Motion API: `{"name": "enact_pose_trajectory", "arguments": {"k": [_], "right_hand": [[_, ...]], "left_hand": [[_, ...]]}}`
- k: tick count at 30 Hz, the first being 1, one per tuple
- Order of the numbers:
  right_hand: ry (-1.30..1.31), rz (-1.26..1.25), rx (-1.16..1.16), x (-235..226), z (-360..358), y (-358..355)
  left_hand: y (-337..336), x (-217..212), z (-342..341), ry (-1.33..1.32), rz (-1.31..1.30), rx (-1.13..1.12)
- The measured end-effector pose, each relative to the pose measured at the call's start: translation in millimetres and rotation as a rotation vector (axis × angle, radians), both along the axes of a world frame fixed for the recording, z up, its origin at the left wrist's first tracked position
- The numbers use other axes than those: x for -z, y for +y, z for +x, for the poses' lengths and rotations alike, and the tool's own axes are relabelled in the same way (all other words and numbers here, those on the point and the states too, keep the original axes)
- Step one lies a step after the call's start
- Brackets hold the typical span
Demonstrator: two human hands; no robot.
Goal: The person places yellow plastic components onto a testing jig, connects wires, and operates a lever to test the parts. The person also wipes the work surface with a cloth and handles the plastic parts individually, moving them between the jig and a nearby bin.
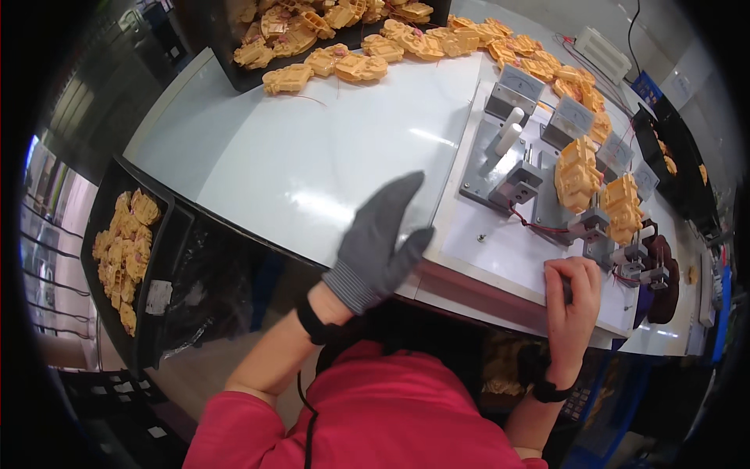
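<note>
My left hand [380, 242], in a grey glove, is held over the near edge of the white table, its thumb apart from the fingers and nothing in it. To the right, my bare right hand [573, 301] rests at the front of the white fixture board [500, 262] with its fingers curled. A small dark spot shows between those fingers, too hidden to name. Just beyond this hand, one orange plastic housing [623, 209] sits on a grey fixture, and another orange housing [578, 173] stands to its left. The leftmost grey fixture [483, 168] carries white-handled levers [509, 139] and no housing.
Analog meters [516, 90] line the back of the board. Loose orange housings [361, 67] lie along the table's far side, beside a black bin [312, 47] full of them. Another black bin [148, 273] of housings stands at left. Red wires [531, 223] run between fixtures.
</note>
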State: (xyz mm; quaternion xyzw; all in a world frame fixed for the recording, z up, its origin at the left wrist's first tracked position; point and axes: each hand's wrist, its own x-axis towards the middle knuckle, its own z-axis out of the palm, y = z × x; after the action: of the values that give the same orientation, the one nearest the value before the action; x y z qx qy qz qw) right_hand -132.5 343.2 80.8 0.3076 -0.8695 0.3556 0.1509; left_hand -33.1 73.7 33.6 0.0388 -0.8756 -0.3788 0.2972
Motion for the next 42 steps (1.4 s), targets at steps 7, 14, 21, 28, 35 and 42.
{"name": "enact_pose_trajectory", "arguments": {"k": [7, 14, 21, 28, 35, 42], "right_hand": [[0.032, -0.049, -0.019, -2.0, -2.7, -2.2], [0.083, -0.089, -0.023, 8.4, -5.0, 2.2], [0.097, -0.091, -0.057, 3.8, -7.0, 2.3], [0.073, -0.087, -0.043, 6.1, -7.1, 3.3], [0.017, -0.074, -0.034, 2.6, -6.4, 0.9], [0.048, -0.055, -0.024, 2.4, -8.6, -0.8]], "left_hand": [[-54.4, -45.4, 23.0, -0.587, -0.397, 0.078], [-77.8, -84.9, 98.3, -0.969, -0.549, -0.465], [-60.7, -53.1, 71.1, -0.631, -0.56, -0.312], [-69.9, -13.5, 64.0, -0.54, -0.555, -0.304], [-76.0, 28.5, 59.9, -0.378, -0.633, -0.371], [-76.5, 30.4, 60.2, -0.347, -0.636, -0.384]]}}
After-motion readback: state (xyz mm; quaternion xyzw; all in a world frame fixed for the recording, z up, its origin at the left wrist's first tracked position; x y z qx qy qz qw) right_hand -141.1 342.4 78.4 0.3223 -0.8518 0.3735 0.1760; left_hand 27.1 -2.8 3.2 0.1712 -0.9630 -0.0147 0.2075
